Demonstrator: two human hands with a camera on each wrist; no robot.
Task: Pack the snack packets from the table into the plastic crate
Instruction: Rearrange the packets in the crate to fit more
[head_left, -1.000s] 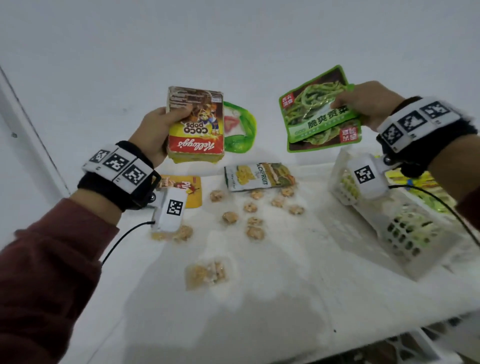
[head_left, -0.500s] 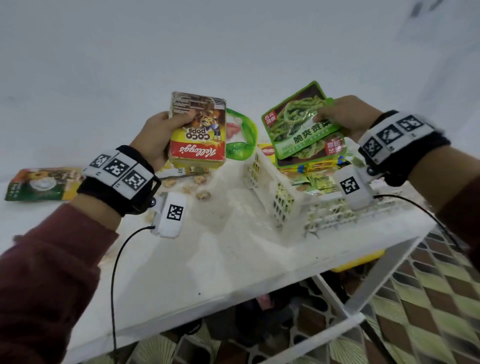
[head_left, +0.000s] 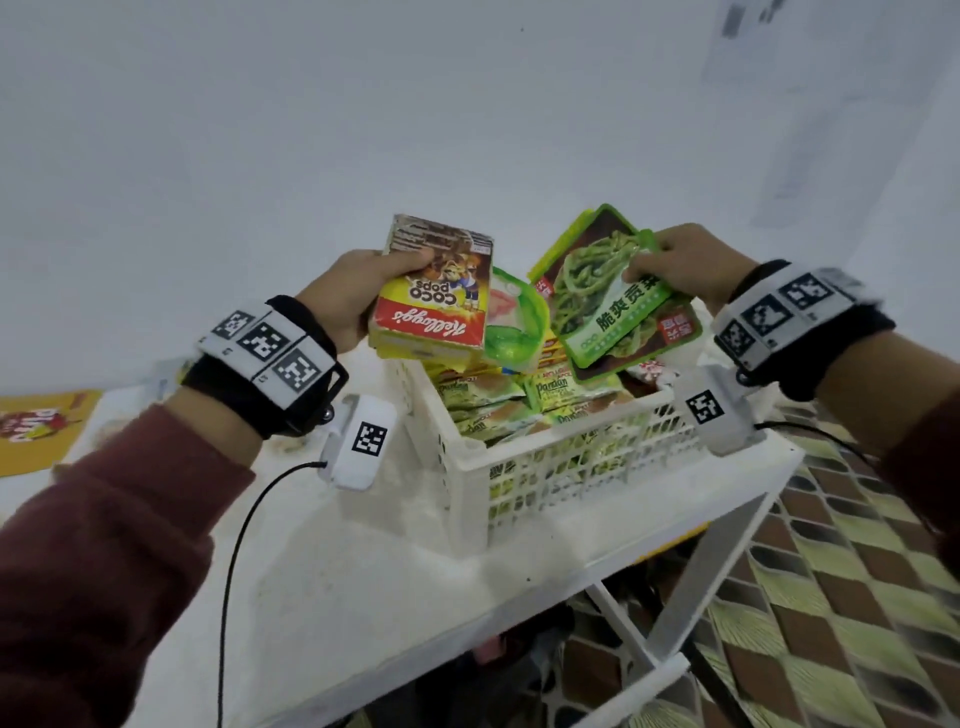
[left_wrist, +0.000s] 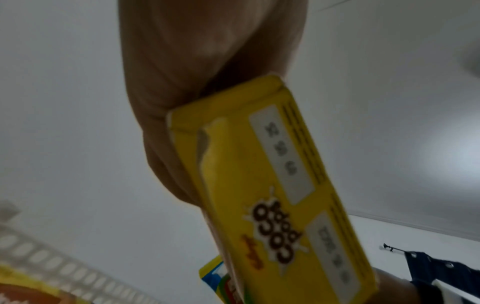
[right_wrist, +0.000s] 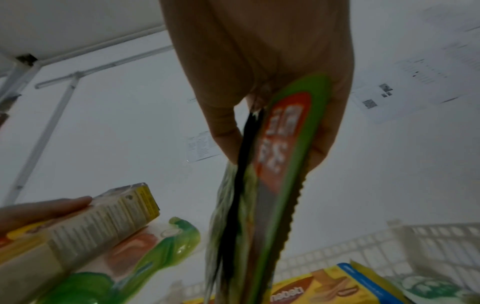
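**Two packets held over the crate, ready to go in**

The white plastic crate (head_left: 519, 467) stands at the right end of the table (head_left: 363, 571), and both hands hover above its far side, each carrying a load so that two items can go in on one trip.

The left hand (head_left: 348, 296) grips a Coco Pops box (head_left: 434, 296) above the crate's left rim, thumb on the printed front and fingers curled behind. The box is upside down and tilted; the left wrist view shows its narrow yellow side wedged against the palm. A green-edged pouch (head_left: 511, 322) shows just behind the box; I cannot tell whether this hand holds it too.

The right hand (head_left: 685, 265) pinches a green noodle packet (head_left: 608, 306) by its upper edge above the crate's middle, thumb on one face, fingers on the other. Letting it hang makes it likely to slide in edge first.

The crate already holds many Pandan packets (head_left: 493, 405) up to its rim, so the newcomers will probably rest on top. A yellow packet (head_left: 36, 426) lies on the table, well to the left of the crate, not yet packed.
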